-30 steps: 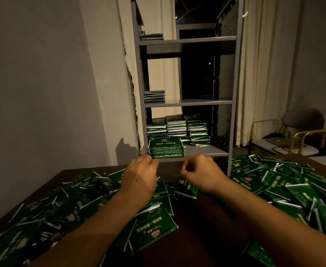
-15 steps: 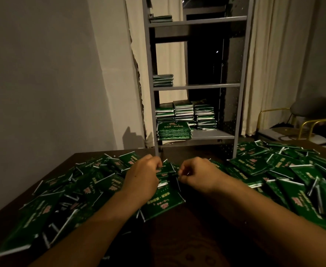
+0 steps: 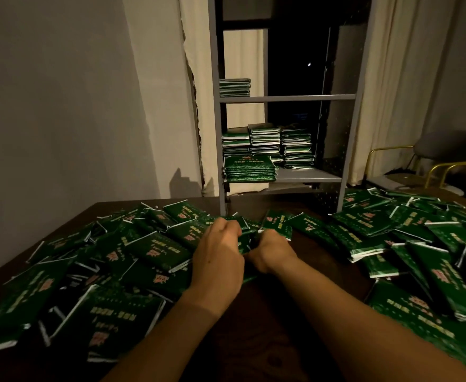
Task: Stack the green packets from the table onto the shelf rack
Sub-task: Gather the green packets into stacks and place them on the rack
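Green packets [image 3: 154, 250] lie scattered in heaps across the dark table [image 3: 256, 332], left and right. My left hand [image 3: 218, 257] and my right hand [image 3: 271, 252] meet at the table's middle, both with curled fingers gripping a small bunch of green packets [image 3: 247, 232] between them. Behind the table stands the grey shelf rack [image 3: 287, 98]. Its lower shelf carries several stacks of packets [image 3: 265, 144] and a flat pile in front [image 3: 249, 169]. A short stack [image 3: 234, 87] sits on the shelf above.
A cracked wall [image 3: 61, 106] rises at the left, curtains [image 3: 400, 78] hang behind the rack. Chairs with yellow metal frames [image 3: 430, 166] stand at the right beyond the table. Bare dark wood shows between my forearms.
My hands have drawn closer together on the packets at the table's middle. The view has tipped downward, so the rack's top shelf has left the frame.
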The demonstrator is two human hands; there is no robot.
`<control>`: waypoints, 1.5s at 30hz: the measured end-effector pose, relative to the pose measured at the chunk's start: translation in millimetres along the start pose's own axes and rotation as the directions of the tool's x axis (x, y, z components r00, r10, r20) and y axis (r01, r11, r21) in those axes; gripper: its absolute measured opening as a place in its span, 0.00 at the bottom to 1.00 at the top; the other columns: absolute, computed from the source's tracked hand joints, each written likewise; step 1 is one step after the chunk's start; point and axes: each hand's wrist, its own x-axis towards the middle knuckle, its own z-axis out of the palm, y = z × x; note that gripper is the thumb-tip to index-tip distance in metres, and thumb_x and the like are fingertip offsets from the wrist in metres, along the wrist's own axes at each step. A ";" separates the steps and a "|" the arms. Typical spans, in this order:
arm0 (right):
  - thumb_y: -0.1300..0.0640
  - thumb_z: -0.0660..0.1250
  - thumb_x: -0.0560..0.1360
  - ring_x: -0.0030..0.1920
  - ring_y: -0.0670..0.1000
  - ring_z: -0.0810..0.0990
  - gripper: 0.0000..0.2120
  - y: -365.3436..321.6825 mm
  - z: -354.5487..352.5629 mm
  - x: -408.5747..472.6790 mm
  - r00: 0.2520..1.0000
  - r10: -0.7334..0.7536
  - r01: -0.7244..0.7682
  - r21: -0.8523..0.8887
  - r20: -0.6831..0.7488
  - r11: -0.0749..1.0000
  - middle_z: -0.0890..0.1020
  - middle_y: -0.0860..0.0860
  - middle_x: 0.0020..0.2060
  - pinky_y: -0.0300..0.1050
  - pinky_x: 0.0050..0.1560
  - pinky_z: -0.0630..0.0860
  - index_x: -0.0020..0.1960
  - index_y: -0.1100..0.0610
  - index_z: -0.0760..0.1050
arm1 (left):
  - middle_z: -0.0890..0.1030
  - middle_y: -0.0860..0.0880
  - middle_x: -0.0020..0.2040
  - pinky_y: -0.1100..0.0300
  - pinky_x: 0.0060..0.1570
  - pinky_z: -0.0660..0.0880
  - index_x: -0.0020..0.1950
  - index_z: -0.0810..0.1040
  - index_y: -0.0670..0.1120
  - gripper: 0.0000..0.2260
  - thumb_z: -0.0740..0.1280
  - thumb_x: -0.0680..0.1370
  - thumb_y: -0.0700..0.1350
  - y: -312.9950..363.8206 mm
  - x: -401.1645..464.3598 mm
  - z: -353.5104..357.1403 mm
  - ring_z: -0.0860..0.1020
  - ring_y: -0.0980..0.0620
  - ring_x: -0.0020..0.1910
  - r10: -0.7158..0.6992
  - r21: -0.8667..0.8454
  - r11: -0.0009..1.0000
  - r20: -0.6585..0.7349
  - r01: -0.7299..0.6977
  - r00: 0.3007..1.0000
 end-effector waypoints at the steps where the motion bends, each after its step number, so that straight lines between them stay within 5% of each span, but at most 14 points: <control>1: 0.50 0.76 0.71 0.48 0.52 0.81 0.14 0.2 0.9 5.6 1.000 0.009 -0.009 -0.004 0.013 1.000 0.82 0.51 0.46 0.52 0.55 0.80 0.52 0.53 0.78 | 0.75 0.48 0.57 0.54 0.54 0.72 0.60 0.77 0.43 0.18 0.64 0.73 0.28 -1.1 1.3 4.7 0.73 0.49 0.57 -0.002 -0.009 1.000 0.010 0.003 1.000; 8: 0.48 0.72 0.75 0.46 0.50 0.81 0.10 31.2 -38.4 -7.4 0.994 -0.049 0.058 -0.091 0.095 0.994 0.82 0.51 0.46 0.48 0.51 0.80 0.51 0.53 0.78 | 0.73 0.52 0.65 0.61 0.64 0.70 0.67 0.76 0.47 0.18 0.61 0.80 0.32 -13.9 -4.1 16.8 0.71 0.54 0.63 -0.020 -0.021 1.000 0.021 0.020 1.000; 13: 0.63 0.70 0.78 0.44 0.51 0.84 0.06 72.3 -60.9 -27.5 0.956 -0.280 0.212 0.462 0.084 0.861 0.85 0.51 0.42 0.52 0.52 0.82 0.47 0.59 0.73 | 0.70 0.53 0.72 0.59 0.69 0.65 0.75 0.68 0.52 0.18 0.59 0.85 0.51 2.4 -1.7 19.4 0.69 0.53 0.70 -0.068 -0.267 0.958 0.140 0.104 0.988; 16: 0.67 0.72 0.74 0.43 0.50 0.84 0.07 72.4 -64.6 -30.2 0.888 -0.460 0.395 0.523 -0.006 0.755 0.85 0.51 0.39 0.47 0.47 0.82 0.46 0.62 0.74 | 0.79 0.56 0.65 0.51 0.64 0.76 0.71 0.69 0.57 0.27 0.68 0.75 0.65 9.4 -1.9 20.1 0.78 0.55 0.62 -0.100 -0.425 0.873 0.328 0.241 0.939; 18: 0.62 0.79 0.69 0.41 0.54 0.84 0.11 66.7 -62.7 -30.0 0.876 -0.449 0.471 0.512 -0.174 0.719 0.85 0.55 0.40 0.51 0.45 0.82 0.43 0.60 0.77 | 0.86 0.56 0.52 0.55 0.54 0.81 0.62 0.78 0.53 0.20 0.77 0.72 0.53 11.7 -2.5 15.7 0.84 0.57 0.51 -0.082 -0.543 0.778 0.411 0.316 0.908; 21: 0.50 0.82 0.64 0.40 0.58 0.84 0.17 60.4 -55.6 -29.7 0.874 -0.330 0.483 0.563 -0.356 0.670 0.84 0.58 0.39 0.54 0.43 0.81 0.41 0.56 0.77 | 0.87 0.52 0.50 0.58 0.50 0.82 0.58 0.81 0.46 0.16 0.78 0.73 0.39 17.6 -5.2 15.7 0.86 0.54 0.49 -0.046 -0.668 0.634 0.470 0.389 0.881; 24: 0.37 0.73 0.67 0.41 0.48 0.82 0.22 62.0 -55.3 -29.8 0.939 -0.312 0.313 0.744 -0.148 0.590 0.81 0.52 0.41 0.44 0.43 0.78 0.48 0.54 0.77 | 0.87 0.53 0.50 0.58 0.50 0.81 0.58 0.81 0.49 0.09 0.72 0.78 0.44 18.5 -4.9 20.5 0.85 0.55 0.49 -0.172 -0.754 0.536 0.343 0.380 0.923; 27: 0.52 0.72 0.76 0.49 0.43 0.84 0.08 62.3 -49.1 -40.1 0.900 -0.424 0.275 0.623 0.102 0.732 0.84 0.45 0.45 0.35 0.48 0.77 0.53 0.51 0.78 | 0.86 0.56 0.53 0.60 0.54 0.77 0.61 0.80 0.52 0.09 0.64 0.83 0.50 15.6 -6.5 24.5 0.83 0.59 0.53 -0.231 -0.776 0.495 0.315 0.390 0.921; 31: 0.69 0.64 0.79 0.49 0.46 0.84 0.13 62.0 -51.1 -36.4 0.897 -0.443 0.344 0.611 0.012 0.713 0.85 0.46 0.46 0.38 0.50 0.79 0.55 0.53 0.79 | 0.85 0.53 0.53 0.58 0.49 0.78 0.60 0.77 0.52 0.10 0.69 0.80 0.50 13.5 -5.1 24.6 0.83 0.54 0.54 -0.283 -0.772 0.503 0.279 0.389 0.918; 35: 0.70 0.61 0.79 0.42 0.45 0.82 0.16 71.3 -75.2 -36.5 0.890 -0.452 0.372 0.471 0.064 0.800 0.84 0.48 0.41 0.37 0.44 0.77 0.49 0.53 0.81 | 0.80 0.52 0.56 0.52 0.44 0.84 0.64 0.69 0.53 0.24 0.77 0.73 0.48 8.3 -2.8 13.8 0.84 0.53 0.49 -0.263 -0.717 0.511 0.396 0.475 0.880; 38: 0.69 0.63 0.79 0.42 0.46 0.80 0.15 72.7 -72.2 -40.7 0.863 -0.490 0.409 0.402 0.122 0.819 0.84 0.48 0.42 0.38 0.44 0.75 0.51 0.52 0.83 | 0.84 0.52 0.51 0.55 0.38 0.83 0.59 0.76 0.51 0.14 0.74 0.76 0.47 16.9 -10.7 15.7 0.85 0.54 0.45 -0.144 -0.631 0.558 0.566 0.539 0.812; 41: 0.59 0.66 0.79 0.52 0.49 0.83 0.10 72.6 -66.9 -31.1 0.898 -0.439 0.374 0.557 -0.018 0.742 0.85 0.50 0.53 0.44 0.56 0.78 0.56 0.51 0.83 | 0.83 0.53 0.50 0.49 0.39 0.84 0.54 0.77 0.52 0.06 0.71 0.79 0.46 15.7 -6.6 21.1 0.85 0.55 0.39 -0.223 -0.706 0.517 0.435 0.484 0.873; 43: 0.56 0.64 0.81 0.47 0.56 0.80 0.10 71.3 -62.4 -21.1 0.956 -0.288 0.214 0.811 -0.059 0.545 0.83 0.58 0.47 0.55 0.60 0.75 0.54 0.56 0.83 | 0.83 0.54 0.50 0.43 0.44 0.83 0.51 0.76 0.52 0.04 0.70 0.80 0.46 16.4 -2.9 19.1 0.84 0.54 0.36 -0.286 -0.750 0.521 0.295 0.407 0.911; 45: 0.62 0.62 0.81 0.43 0.55 0.78 0.12 68.2 -53.1 -15.0 0.966 -0.243 0.219 0.775 -0.087 0.593 0.82 0.54 0.39 0.52 0.54 0.75 0.47 0.55 0.84 | 0.80 0.55 0.49 0.50 0.44 0.84 0.52 0.74 0.52 0.03 0.68 0.81 0.47 19.4 -2.4 12.7 0.84 0.53 0.38 -0.333 -0.779 0.524 0.184 0.344 0.925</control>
